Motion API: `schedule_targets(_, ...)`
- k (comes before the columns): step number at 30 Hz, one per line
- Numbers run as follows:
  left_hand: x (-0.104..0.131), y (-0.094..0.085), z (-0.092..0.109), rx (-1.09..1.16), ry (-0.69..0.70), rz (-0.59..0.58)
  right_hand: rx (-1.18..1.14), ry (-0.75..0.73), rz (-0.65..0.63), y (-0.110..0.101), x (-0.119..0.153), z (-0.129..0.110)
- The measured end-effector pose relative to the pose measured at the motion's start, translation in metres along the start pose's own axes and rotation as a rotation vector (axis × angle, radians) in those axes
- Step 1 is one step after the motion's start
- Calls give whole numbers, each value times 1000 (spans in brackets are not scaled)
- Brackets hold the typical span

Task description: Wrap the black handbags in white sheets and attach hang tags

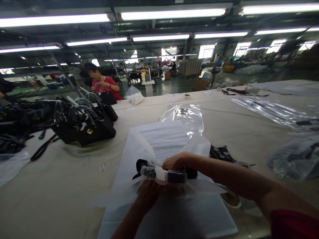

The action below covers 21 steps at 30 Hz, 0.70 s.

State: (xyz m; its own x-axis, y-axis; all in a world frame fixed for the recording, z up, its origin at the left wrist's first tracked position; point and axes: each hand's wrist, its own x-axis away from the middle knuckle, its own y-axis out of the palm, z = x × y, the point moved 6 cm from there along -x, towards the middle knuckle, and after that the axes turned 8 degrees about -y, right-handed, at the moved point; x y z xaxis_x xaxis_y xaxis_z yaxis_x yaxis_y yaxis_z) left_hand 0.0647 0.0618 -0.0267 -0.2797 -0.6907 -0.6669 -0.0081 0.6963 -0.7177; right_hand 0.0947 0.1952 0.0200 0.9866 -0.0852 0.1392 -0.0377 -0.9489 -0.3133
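Note:
A black handbag [191, 173] stands in front of me, its handles [176, 176] covered in clear wrap with a white band around the middle. Thin white tissue paper [143, 142] sticks out of and around it. My right hand [174, 161] is at the far side of the handles with its fingers curled down; whatever they grip is hidden. On the near side, my left hand [149, 192] presses up against the bag, its fingertips lost in shadow beneath the handles. Under the bag lies a stack of white paper sheets [159, 129].
Several black handbags [84, 129] crowd the left. Clear plastic bags [184, 116] lie beyond the paper, with more plastic sleeves [266, 111] at right. A tape roll [231, 199] sits by my right forearm. Across the table a person in red [106, 84] handles a black bag.

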Motion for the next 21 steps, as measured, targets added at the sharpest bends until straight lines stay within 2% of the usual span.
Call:
schedule_targets(3,-12,-6,-2,20,44,-1,66,69,-99,-3,9,-2)
schedule_targets(6,-15,-6,-1,21,89,-6,156,89,-83,-12,24,-10)
schedule_targets(9,-14,-5,-1,22,72,11,255,135,-79,-12,37,-15)
schedule_targets(11,-13,-2,0,37,87,18,245,168,-74,-9,41,-14)
schedule_targets(13,-12,2,0,44,127,-16,232,140,-8,-10,42,-16)
schedule_targets(15,-12,6,-1,51,180,-77,279,50,160,-20,49,-20)
schedule_targets(17,-12,5,-2,59,223,-95,364,-38,400,-37,69,-23)
schedule_targets(19,-11,2,-2,50,260,-90,420,-119,670,-55,108,-21)
schedule_targets(21,-7,1,0,16,284,-85,452,-149,961,-67,163,-11)
